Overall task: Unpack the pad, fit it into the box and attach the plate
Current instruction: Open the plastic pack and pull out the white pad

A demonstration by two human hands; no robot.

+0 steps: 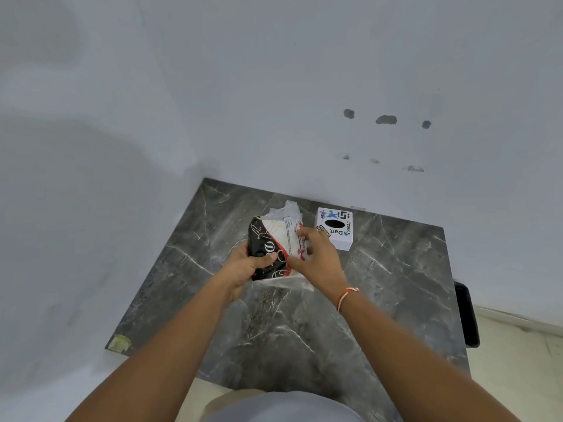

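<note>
Gripping from both sides, the two hands are seen holding a soft plastic-wrapped pack printed in black, white and red (275, 246) just above the dark grey marble-patterned worktop (304, 330). The left hand (248, 264) is closed around the black end of the pack, thumb laid across the top, fingers hidden beneath. The right hand (316, 258) is closed on the white and red side of the pack, its fingertips pressed on the wrapper's edge; a thin orange thread bracelet (347, 296) is worn at that wrist. The pad itself is not seen apart from its wrapper; whether the wrapper has been torn open cannot be told. A loose flap of clear film is noted hanging from the pack's near edge, by the right hand. Crumpled whitish plastic (288, 210) is seen just behind the pack, on the far side of it, near the wall. A small white cube-shaped box with a black oval opening on top and printed logos reading "Dart" and "code" (335, 228) is set on the worktop just right of the pack, apart from both hands, close to the pale grey wall (274, 86). Three dark patches and some smaller scuffs are noted on that wall above the box. A black object (467, 315) is partly seen beyond the worktop's right edge; what it is cannot be told. Both forearms are bare.
</note>
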